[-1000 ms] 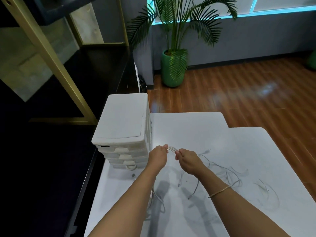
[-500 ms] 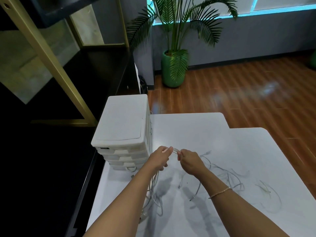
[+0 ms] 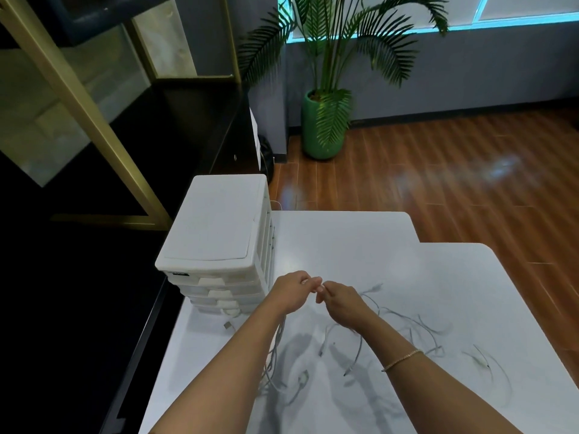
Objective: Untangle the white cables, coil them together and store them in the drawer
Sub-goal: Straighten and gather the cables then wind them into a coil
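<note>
White cables (image 3: 407,321) pinched, left hand (image 3: 289,291), right hand (image 3: 343,303)

We see a dim room lit mainly by cyan window light (image 3: 488,20) at the upper right, which leaves a pale glare patch on the wooden floor (image 3: 501,167). Forearm shadows fall soft on the white counter (image 3: 360,245). The left side sinks into black; straight edges bow near the frame borders.
</note>
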Demonstrator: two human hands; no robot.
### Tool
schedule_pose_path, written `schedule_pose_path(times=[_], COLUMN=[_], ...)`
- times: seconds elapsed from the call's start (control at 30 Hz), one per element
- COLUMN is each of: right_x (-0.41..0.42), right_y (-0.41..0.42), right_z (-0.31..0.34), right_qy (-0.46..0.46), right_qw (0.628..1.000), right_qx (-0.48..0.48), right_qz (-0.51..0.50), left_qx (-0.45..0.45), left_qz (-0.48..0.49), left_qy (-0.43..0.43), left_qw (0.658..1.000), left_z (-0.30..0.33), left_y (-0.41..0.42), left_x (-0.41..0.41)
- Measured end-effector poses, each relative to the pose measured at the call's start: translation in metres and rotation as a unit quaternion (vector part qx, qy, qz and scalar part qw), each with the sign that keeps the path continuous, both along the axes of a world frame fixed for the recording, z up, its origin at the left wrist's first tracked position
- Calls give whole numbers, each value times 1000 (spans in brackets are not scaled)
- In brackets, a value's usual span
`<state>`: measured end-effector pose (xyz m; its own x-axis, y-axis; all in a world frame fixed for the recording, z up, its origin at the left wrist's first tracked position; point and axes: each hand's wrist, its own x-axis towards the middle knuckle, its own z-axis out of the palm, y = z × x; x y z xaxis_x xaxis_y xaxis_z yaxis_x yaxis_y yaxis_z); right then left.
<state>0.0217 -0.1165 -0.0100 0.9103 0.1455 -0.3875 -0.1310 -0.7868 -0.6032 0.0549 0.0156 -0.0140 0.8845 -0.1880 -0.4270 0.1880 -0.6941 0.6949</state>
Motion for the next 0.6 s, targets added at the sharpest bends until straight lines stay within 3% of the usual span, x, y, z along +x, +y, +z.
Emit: schedule_pose_path(times=[0.13, 0.33, 0.6], right_x=[1, 1, 9], right_y=[-2, -12, -10], right_z=[2, -1, 4], right_qy=[37, 93, 30], right_qw=[996, 989, 998], right_qx=[77, 107, -49], right_qz=[-21, -53, 9], left_qx=[-3, 23, -50], left_qz=[9, 23, 72], left_qy=[-19, -35, 12], left_qw=[1000, 999, 996], left_z=[-5, -9, -13], left_y=[-1, -2, -5], left_x=[4, 11, 9])
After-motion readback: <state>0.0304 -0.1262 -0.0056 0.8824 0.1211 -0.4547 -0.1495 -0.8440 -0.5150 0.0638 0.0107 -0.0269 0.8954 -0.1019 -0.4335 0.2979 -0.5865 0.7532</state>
